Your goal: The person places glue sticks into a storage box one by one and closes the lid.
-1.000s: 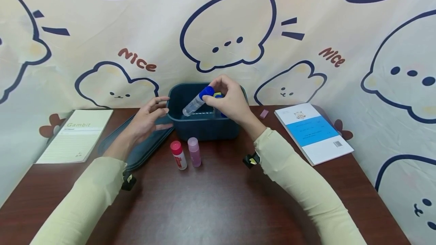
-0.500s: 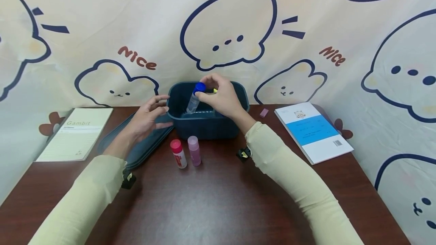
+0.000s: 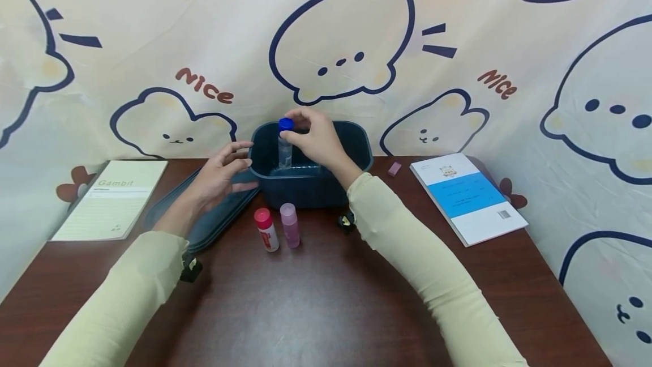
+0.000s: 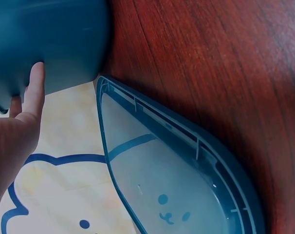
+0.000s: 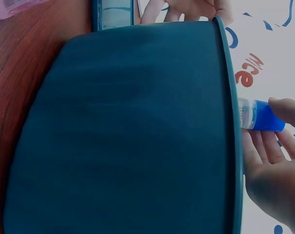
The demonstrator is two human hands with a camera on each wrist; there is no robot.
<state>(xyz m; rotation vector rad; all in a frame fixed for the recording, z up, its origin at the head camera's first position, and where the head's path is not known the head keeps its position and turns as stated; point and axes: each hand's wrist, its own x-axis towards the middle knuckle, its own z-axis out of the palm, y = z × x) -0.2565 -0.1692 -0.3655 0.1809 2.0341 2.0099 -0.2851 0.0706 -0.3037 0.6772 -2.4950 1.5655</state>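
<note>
"What's the right hand [image 3: 317, 136] holding?"

"A clear bottle [image 3: 284, 156], pinched by its blue cap [image 3: 286, 124] — upright, inside the left part of the box [image 3: 305, 192]. Whether it touches the bottom, I can't tell."

"And the left hand [image 3: 220, 175]?"

"Wide, fingers spread at the box's left end. A lid [image 3: 216, 228] lies below it."

"In front?"

"A red-capped tube [image 3: 267, 232] and a purple tube [image 3: 290, 229], both standing on the table [image 3: 305, 304]."

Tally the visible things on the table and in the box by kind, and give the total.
Tubes: 3 (blue-capped tube, red-capped tube, purple tube)
Books: 2 (left book, right book)
Box: 1
Lid: 1
Pink block: 1
Total: 8; the box's inside is partly hidden.
</note>
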